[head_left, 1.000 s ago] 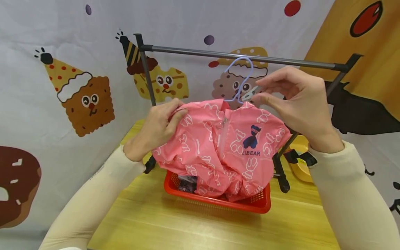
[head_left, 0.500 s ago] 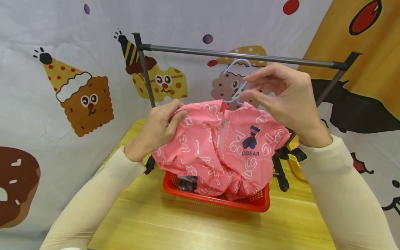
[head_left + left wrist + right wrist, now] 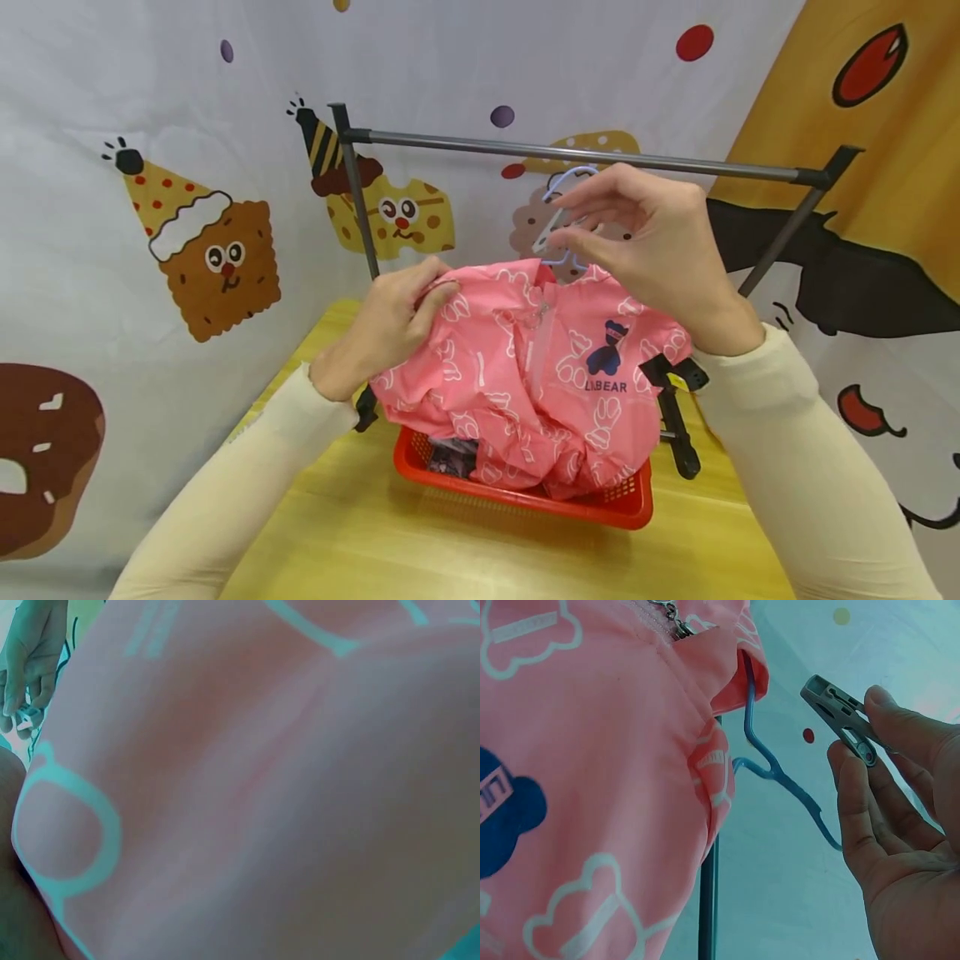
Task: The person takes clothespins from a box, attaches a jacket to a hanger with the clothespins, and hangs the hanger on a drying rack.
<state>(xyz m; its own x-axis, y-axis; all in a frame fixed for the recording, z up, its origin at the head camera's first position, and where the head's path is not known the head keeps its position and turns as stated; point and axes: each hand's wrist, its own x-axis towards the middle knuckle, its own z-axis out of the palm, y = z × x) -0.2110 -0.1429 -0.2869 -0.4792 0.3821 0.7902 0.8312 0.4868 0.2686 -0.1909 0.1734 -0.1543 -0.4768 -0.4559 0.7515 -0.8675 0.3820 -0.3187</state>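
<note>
Left hand (image 3: 393, 321) on the pink jacket (image 3: 517, 392), thumb and fingers pinching the cloth at the shoulder, the front facing the wearer, zip and dark bear print in plain sight. Over to the right hand (image 3: 645, 246): thumb and fingertips pinch a pale clothespin (image 3: 840, 712), up above the collar, right by the blue hanger (image 3: 784, 780)! The hanger's lower part runs into the jacket's neck; its hook rises just under the bar of the clothes rack (image 3: 465, 146). Down below, the jacket's lower folds hang over the red basket (image 3: 525, 497), dark cloth (image 3: 453, 458) showing inside, and that basket sits on the yellow desk (image 3: 450, 558). Behind it all, a cartoon-printed curtain (image 3: 450, 58).
</note>
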